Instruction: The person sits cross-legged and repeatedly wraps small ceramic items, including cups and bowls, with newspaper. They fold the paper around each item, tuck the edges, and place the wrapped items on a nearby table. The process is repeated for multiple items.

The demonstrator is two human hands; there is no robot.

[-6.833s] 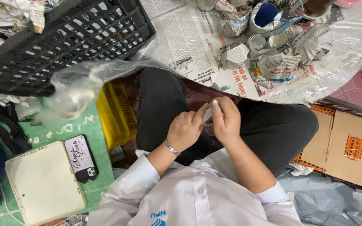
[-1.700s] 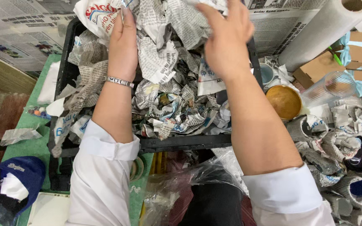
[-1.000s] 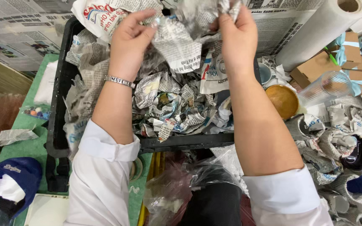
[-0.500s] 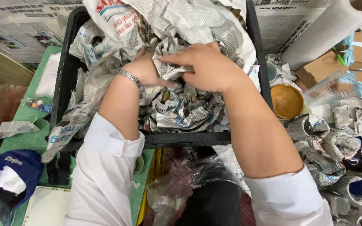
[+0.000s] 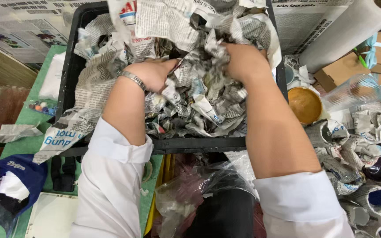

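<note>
The fingers of both hands are buried in crumpled newspaper [image 5: 199,92], so how far they are closed cannot be told. The paper is heaped inside a black crate [image 5: 73,66] and is pressed around both hands. The left hand [image 5: 153,75], with a metal bracelet [image 5: 132,79] at the wrist, is angled inward; the right hand [image 5: 243,61] is plunged downward, knuckles up. Both forearms are extended forward from white sleeves [image 5: 115,185].
</note>
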